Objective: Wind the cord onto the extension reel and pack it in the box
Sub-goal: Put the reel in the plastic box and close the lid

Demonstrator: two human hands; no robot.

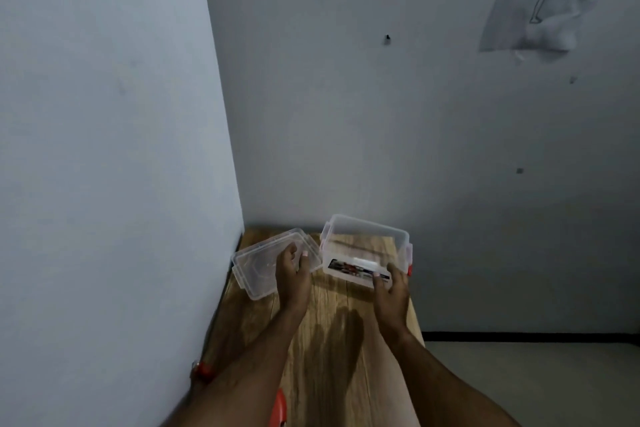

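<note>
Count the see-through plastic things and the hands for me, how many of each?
See-through plastic things: 2, the box and its lid, which is off
Hands: 2, the left hand on the lid and the right hand on the box
Total: 4

You hold a clear, glossy plastic box [367, 246] and its clear plastic lid [263, 263] above a matt, grained wooden table [332, 322]; matt painted walls [104, 114].
</note>
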